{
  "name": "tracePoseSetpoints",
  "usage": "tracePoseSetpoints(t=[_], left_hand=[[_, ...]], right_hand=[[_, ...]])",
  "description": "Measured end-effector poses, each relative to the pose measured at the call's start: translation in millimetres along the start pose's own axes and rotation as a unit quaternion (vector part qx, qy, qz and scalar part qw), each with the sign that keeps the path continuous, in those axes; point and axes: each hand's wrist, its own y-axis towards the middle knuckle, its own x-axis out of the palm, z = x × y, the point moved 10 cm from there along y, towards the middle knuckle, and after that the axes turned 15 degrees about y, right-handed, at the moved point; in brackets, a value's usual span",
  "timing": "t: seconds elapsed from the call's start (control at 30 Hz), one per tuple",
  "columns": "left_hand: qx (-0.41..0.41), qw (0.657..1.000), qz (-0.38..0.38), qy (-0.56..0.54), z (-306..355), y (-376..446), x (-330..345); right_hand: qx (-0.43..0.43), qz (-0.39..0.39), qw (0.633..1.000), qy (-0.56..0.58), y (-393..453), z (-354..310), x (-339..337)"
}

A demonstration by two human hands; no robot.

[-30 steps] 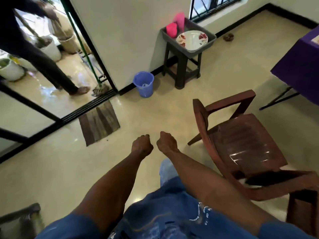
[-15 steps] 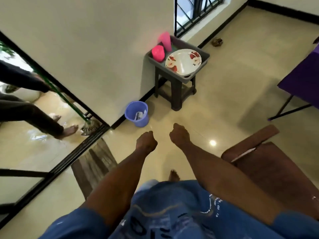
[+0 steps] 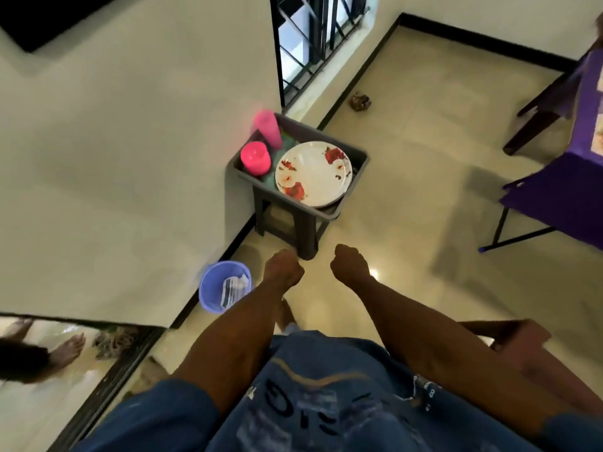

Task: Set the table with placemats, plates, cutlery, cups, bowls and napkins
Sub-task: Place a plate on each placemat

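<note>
A grey tub (image 3: 357,172) stands on a dark stool (image 3: 303,233) against the wall. In it lies a white plate with red flowers (image 3: 313,174). Two pink cups share the tub: a short one (image 3: 255,157) at the left, a tall one (image 3: 268,127) behind it. Something green shows under them. My left hand (image 3: 283,268) and my right hand (image 3: 349,263) are curled into fists in front of the stool, holding nothing, well short of the tub. The purple-covered table (image 3: 561,197) is at the right edge.
A purple bucket (image 3: 225,290) with papers sits on the floor by the wall, left of my left hand. A brown chair (image 3: 522,340) is at my lower right. A small dark object (image 3: 360,101) lies near the barred window. Another person's foot (image 3: 70,349) shows beyond the doorway at lower left.
I have come closer to the stool with the tub, which now sits just ahead of my fists. The brown chair has slid to my lower right. Both hands stay fisted.
</note>
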Motion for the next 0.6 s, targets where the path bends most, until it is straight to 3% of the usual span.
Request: tracePoseSetpoints(t=[0.2,0.6], left_hand=[[0.008,1.0,-0.01,-0.005,-22,117,-78],[-0.052,0.994,-0.076,-0.057,-8,298,-112]], right_hand=[[-0.004,0.013,1.0,0.021,107,-71,-34],[0.051,-0.077,0.994,0.063,327,-68,-78]])
